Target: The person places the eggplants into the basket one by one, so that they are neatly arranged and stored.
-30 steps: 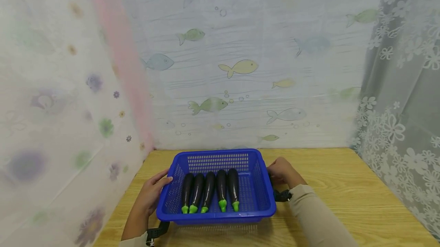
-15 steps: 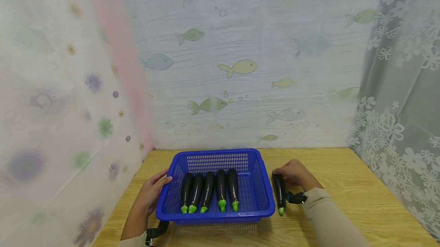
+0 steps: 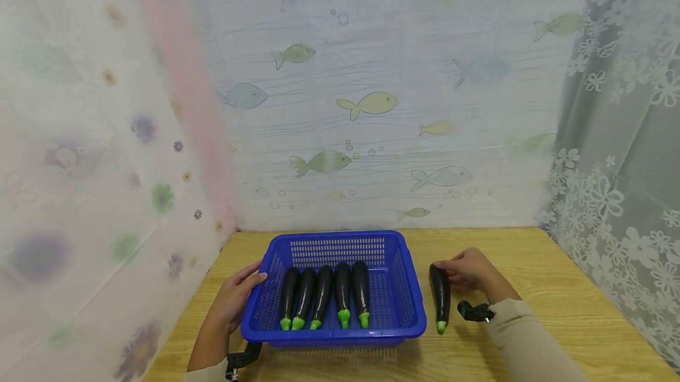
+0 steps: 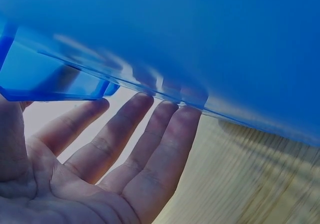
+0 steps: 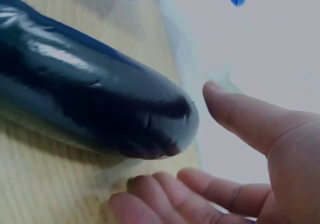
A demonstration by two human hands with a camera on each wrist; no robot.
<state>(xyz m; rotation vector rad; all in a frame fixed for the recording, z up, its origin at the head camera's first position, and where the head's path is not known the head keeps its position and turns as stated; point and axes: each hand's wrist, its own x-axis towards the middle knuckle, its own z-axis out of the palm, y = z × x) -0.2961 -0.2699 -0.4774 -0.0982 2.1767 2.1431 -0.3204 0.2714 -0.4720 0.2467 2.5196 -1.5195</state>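
Note:
A blue plastic basket [image 3: 334, 333] stands on the table with several dark eggplants [image 3: 324, 296] side by side in it, their green stem ends toward me. My left hand [image 3: 234, 299] holds its left side, thumb over the rim; the left wrist view shows the fingertips [image 4: 187, 116] against the blue wall from outside. To the right of the basket, one more eggplant [image 3: 440, 299] lies on the tabletop, stem end toward me. My right hand [image 3: 473, 276] is at its far rounded end. In the right wrist view, thumb and fingers are spread apart around that end, with a gap visible.
The wood-grain table [image 3: 558, 311] extends to the right of the loose eggplant. Behind it hangs a fish-print curtain [image 3: 372, 134]; a flower-print sheet [image 3: 106, 193] is at the left and a lace curtain [image 3: 611, 205] at the right.
My right hand has moved rightward from the basket's right side, and the eggplant, partly hidden before, now lies farther right, apart from the basket. The left hand and basket stay in place.

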